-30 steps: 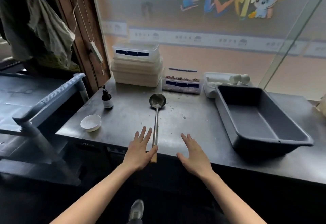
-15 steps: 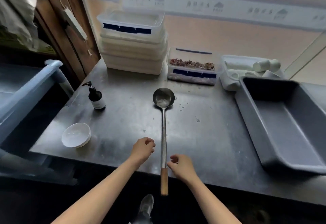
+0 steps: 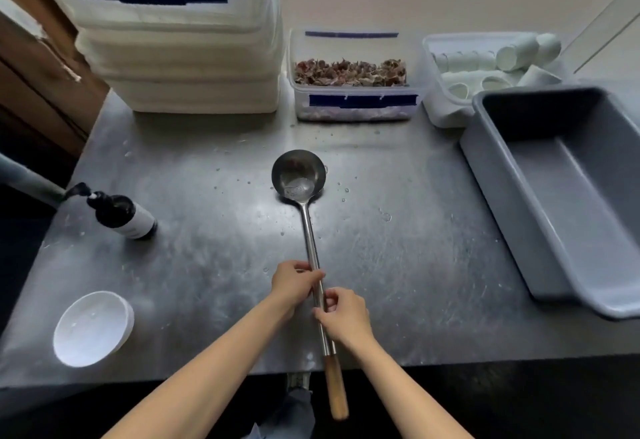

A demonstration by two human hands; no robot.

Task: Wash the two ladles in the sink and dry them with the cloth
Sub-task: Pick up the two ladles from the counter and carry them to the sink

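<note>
While it lies on the scuffed, droplet-speckled steel counter (image 3: 398,265):
Ladle (image 3: 299,179): round shiny bowl, thin metal shaft, wooden grip overhanging the edge.
Left hand (image 3: 294,283): fingers curled round the shaft.
Right hand (image 3: 346,317): pinching the shaft.

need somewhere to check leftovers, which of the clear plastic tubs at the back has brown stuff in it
The single low clear plastic tub with the dark blue label, straight behind the ladle bowl. The tall stack of tubs to its left looks plain white; the tub on its right holds white cups.
</note>
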